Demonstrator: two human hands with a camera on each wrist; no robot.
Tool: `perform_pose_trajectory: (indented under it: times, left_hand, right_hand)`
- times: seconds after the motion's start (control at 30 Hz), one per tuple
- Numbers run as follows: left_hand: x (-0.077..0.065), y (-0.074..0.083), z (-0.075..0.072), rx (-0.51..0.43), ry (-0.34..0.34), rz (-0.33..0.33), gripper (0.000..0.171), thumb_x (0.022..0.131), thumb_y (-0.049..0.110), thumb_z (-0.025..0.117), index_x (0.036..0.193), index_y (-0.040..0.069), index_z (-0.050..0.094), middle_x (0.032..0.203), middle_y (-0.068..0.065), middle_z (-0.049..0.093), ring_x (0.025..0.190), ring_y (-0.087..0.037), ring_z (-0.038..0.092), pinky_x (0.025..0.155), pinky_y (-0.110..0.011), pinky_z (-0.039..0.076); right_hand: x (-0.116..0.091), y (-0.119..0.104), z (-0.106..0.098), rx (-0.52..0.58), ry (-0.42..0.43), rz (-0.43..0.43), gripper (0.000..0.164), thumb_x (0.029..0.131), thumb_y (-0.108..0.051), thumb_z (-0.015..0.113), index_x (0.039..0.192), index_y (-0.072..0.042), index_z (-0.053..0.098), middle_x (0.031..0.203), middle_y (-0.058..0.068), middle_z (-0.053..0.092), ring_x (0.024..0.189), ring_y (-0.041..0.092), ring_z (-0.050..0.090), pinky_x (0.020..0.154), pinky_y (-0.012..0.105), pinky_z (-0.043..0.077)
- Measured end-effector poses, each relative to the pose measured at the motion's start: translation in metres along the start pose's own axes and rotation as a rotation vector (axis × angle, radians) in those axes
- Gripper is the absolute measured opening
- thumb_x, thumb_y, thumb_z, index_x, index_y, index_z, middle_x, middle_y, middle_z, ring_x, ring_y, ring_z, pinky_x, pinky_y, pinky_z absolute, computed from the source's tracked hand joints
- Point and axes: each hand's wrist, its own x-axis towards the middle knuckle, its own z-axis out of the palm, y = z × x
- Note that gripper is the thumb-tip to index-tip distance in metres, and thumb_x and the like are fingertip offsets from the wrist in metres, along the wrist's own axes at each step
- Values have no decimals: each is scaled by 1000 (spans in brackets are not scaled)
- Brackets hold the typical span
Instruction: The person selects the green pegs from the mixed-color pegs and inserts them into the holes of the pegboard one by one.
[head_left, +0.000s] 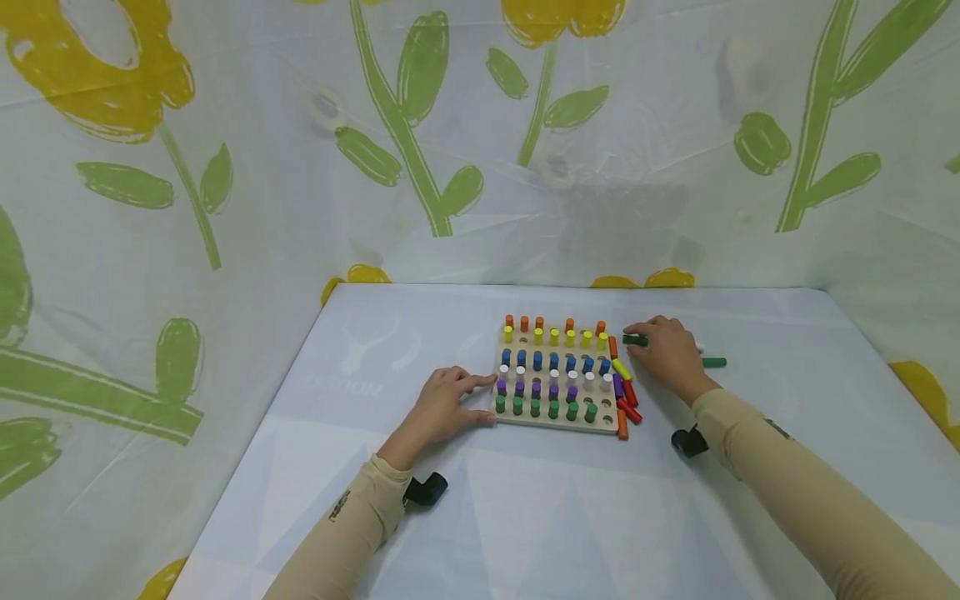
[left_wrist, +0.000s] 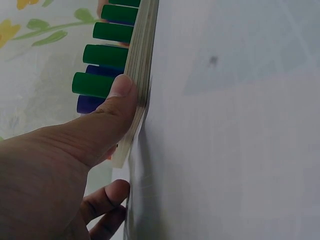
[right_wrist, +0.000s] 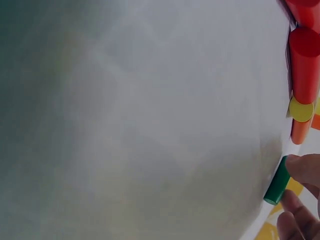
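Note:
A wooden pegboard (head_left: 558,422) lies on the table, with rows of orange, yellow, blue, white, purple and green pegs standing in it and some holes bare. My left hand (head_left: 442,404) touches its left side with fairly straight fingers. The left wrist view has the thumb (left_wrist: 120,90) against the board's edge, beside a green peg (left_wrist: 92,85); the index fingertip is hidden there. Beyond the board's far right corner, my right hand (head_left: 670,354) pinches a green peg (right_wrist: 278,182) between thumb and fingers, close to the tabletop.
Along the board's right side lie loose pegs: orange (head_left: 622,425), red (head_left: 630,393), purple (head_left: 618,385) and yellow (head_left: 622,369). Another green peg (head_left: 715,362) lies right of my right hand, near a partly hidden white peg (head_left: 700,347). A flower-printed curtain (head_left: 645,200) stands behind the table.

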Motion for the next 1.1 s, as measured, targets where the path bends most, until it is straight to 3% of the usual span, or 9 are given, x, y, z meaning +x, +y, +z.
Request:
perform_pose_trajectory:
  times: [0.4,0.87,1.1]
  left_hand:
    - [0,1,0,-4,-3,-2,72,81,51,82,146,31,58,113,-1,58,119,-30,46,101,-46,39]
    - [-1,2,-1,-3,3,17,72,82,51,81,146,30,57,111,-1,58,117,-30,46,101,-46,38]
    - [-2,0,-1,0,7,13,71,82,50,82,146,31,57,109,0,57,116,-29,46,100,-45,39]
  right_hand:
    - [-5,2,-2,32,-31,5,25,96,-13,70,118,-2,72,107,22,63,103,41,53,94,58,44]
    - [-12,7,-2,141,-2,-25,25,100,-15,66,121,-2,61,106,21,63,93,36,57,85,50,49]
    - [-15,5,-3,187,-7,28,29,100,-17,64,123,-1,57,110,21,65,94,34,59,87,49,52]
